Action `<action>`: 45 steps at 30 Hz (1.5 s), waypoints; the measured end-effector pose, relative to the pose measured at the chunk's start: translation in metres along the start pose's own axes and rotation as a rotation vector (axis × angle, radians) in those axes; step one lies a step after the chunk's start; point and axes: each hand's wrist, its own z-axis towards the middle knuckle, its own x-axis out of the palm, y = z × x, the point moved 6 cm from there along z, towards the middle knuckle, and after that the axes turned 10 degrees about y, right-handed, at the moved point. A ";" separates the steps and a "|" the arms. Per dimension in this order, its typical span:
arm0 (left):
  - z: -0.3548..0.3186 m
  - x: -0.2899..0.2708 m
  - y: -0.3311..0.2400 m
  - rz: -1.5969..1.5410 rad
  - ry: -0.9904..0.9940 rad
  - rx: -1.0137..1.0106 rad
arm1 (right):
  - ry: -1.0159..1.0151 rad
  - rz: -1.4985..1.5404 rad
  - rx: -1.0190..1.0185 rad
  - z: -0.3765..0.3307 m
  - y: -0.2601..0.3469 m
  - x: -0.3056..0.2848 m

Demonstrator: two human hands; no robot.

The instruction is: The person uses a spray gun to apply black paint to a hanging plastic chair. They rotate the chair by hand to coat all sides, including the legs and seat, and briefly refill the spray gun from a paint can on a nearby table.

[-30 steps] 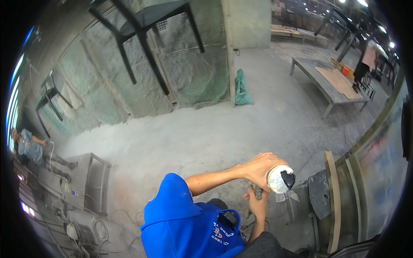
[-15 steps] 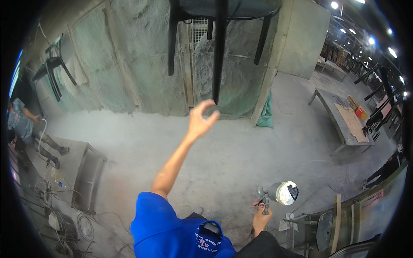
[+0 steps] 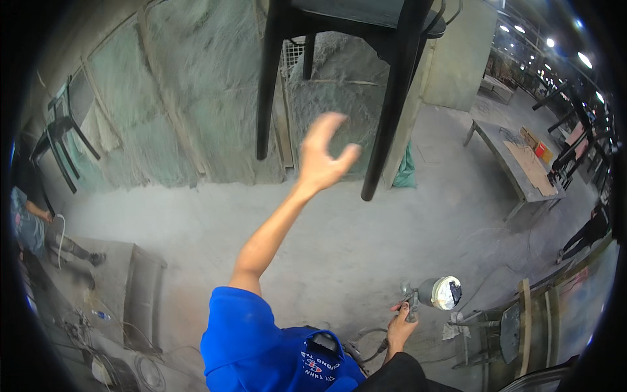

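My left hand is raised high on an outstretched arm, fingers spread and curved, holding nothing. It is close to the legs of a black chair that hangs overhead, between the left leg and the right leg, not touching either. My right hand is low at my side, shut on the handle of a spray gun with a round pale cup on its side. I wear a blue shirt.
A dust-coated mesh wall stands behind the chair. A second black chair hangs at the left, above a person's legs. A grey box sits lower left, a low table stands at the right, and boards lean lower right.
My left hand left the spray gun's cup and rose toward the hanging chair, which has come much nearer. My right hand keeps the spray gun low.
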 end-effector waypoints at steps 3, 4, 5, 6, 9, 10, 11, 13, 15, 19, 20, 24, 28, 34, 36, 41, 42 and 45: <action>-0.025 -0.102 -0.001 0.629 -0.741 -0.036 | 0.012 -0.154 -0.136 -0.010 -0.002 0.012; -0.020 -0.120 0.016 0.459 -0.590 -0.109 | 0.031 -0.195 -0.192 -0.014 0.000 0.015; -0.014 -0.133 0.033 0.290 -0.440 -0.204 | 0.053 -0.236 -0.249 -0.019 0.004 0.018; -0.007 -0.134 0.042 0.155 -0.248 -0.220 | 0.096 -0.263 -0.178 -0.020 0.001 0.021; 0.000 -0.124 0.045 -0.249 0.201 -0.235 | 0.191 -0.310 -0.082 -0.025 0.001 0.034; -0.002 -0.121 0.036 -0.397 0.270 -0.200 | 0.193 -0.310 -0.130 -0.026 0.005 0.039; -0.005 -0.118 0.024 -0.545 0.334 -0.173 | 0.204 -0.309 -0.197 -0.027 0.008 0.046; -0.016 -0.115 -0.006 -0.704 0.366 -0.162 | 0.199 -0.288 -0.228 -0.027 0.006 0.059; -0.026 -0.116 -0.043 -0.780 0.362 -0.149 | 0.218 -0.231 -0.251 -0.027 0.001 0.075; -0.040 -0.120 -0.115 -0.868 0.309 -0.273 | 0.291 -0.057 -0.266 -0.021 -0.004 0.105; -0.042 -0.123 -0.133 -0.896 0.292 -0.281 | 0.302 -0.007 -0.293 -0.018 0.000 0.112; -0.043 -0.149 -0.199 -0.873 0.235 -0.316 | 0.262 0.274 -0.366 0.009 0.034 0.128; -0.038 -0.179 -0.258 -1.008 0.275 -0.314 | 0.205 0.381 -0.501 0.042 0.090 0.131; -0.048 -0.205 -0.314 -1.180 0.345 -0.331 | 0.234 0.542 -0.572 0.066 0.202 0.117; -0.054 -0.211 -0.328 -1.208 0.369 -0.330 | 0.244 0.645 -0.621 0.063 0.248 0.110; -0.059 -0.222 -0.361 -1.282 0.462 -0.318 | 0.303 0.752 -0.809 0.053 0.349 0.096; -0.061 -0.227 -0.365 -1.263 0.442 -0.317 | 0.292 0.757 -0.882 0.048 0.363 0.092; -0.067 -0.236 -0.376 -1.238 0.417 -0.323 | 0.401 0.868 -0.832 0.045 0.387 0.094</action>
